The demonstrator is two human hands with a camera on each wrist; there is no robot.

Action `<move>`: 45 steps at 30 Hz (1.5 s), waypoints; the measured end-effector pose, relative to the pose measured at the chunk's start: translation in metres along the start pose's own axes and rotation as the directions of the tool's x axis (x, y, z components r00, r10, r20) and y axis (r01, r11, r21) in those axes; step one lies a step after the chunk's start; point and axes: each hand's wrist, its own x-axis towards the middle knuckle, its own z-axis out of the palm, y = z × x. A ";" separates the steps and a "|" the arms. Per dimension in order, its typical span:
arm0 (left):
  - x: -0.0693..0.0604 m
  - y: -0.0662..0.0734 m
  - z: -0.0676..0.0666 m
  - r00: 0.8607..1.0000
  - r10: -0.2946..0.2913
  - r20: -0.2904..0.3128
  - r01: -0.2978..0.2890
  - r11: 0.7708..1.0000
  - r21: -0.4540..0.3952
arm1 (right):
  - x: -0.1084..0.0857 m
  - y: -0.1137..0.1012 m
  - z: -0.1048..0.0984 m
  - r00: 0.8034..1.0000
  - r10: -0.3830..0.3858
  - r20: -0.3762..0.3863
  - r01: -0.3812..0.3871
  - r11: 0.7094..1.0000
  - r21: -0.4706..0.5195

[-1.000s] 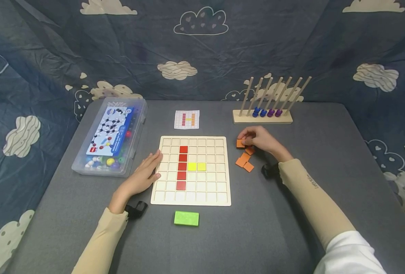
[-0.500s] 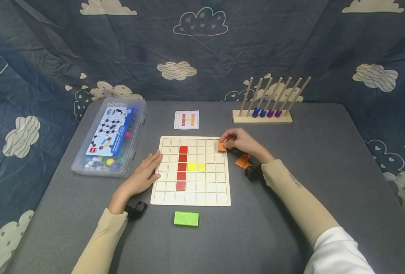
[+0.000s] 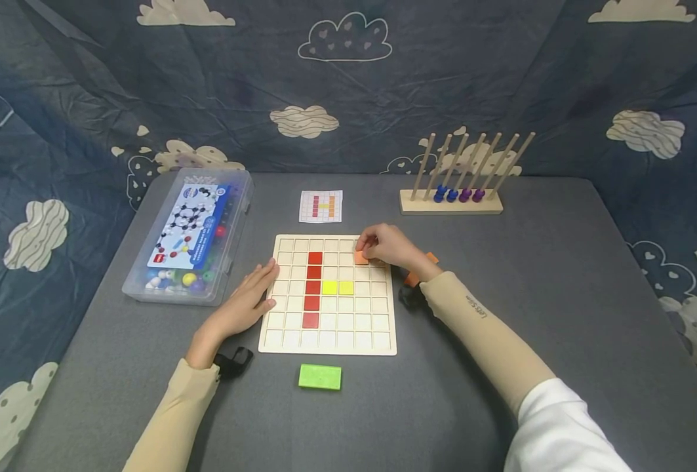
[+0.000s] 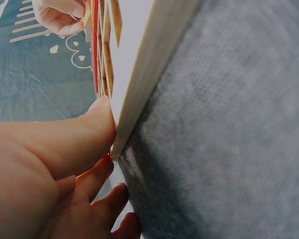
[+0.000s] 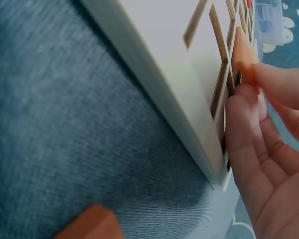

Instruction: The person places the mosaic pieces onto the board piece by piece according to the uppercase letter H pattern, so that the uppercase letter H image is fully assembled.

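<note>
A square wooden grid board [image 3: 327, 339] lies flat, with a column of red tiles [image 3: 311, 303] and two yellow tiles [image 3: 338, 288] beside it. Over the board's upper right, the right hand [image 3: 391, 245] pinches an orange tile [image 3: 360, 257]; the right wrist view has this tile [image 5: 243, 54] between thumb and fingers [image 5: 269, 114]. The left hand [image 3: 240, 307] rests at the board's left edge, fingers fairly straight; in the left wrist view its thumb [image 4: 92, 124] touches the edge. More orange tiles [image 3: 412, 279] lie right of the board, partly hidden by the right wrist.
A small pattern card [image 3: 321, 206] lies behind the board. To the left stands a clear box of beads [image 3: 186, 236]. A wooden peg rack [image 3: 451, 206] with blue and purple beads is at the back right. A green block [image 3: 320, 377] lies in front of the board.
The right hand has lifted an orange tile from beside the loose ones and moved left with it over the board. The left hand has stayed in place.
</note>
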 end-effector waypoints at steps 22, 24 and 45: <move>-0.001 0.002 -0.002 1.000 0.012 -0.015 -0.012 1.000 0.005 | -0.018 0.030 -0.035 0.997 -0.046 0.057 0.025 0.945 0.325; -0.001 0.002 -0.001 1.000 0.023 -0.022 -0.023 1.000 0.007 | -0.024 0.038 -0.043 0.998 -0.036 0.054 0.015 0.940 0.342; -0.003 0.002 -0.001 0.999 0.031 -0.030 -0.031 0.999 -0.016 | -0.080 0.099 -0.092 0.993 0.105 -0.061 -0.077 0.934 0.348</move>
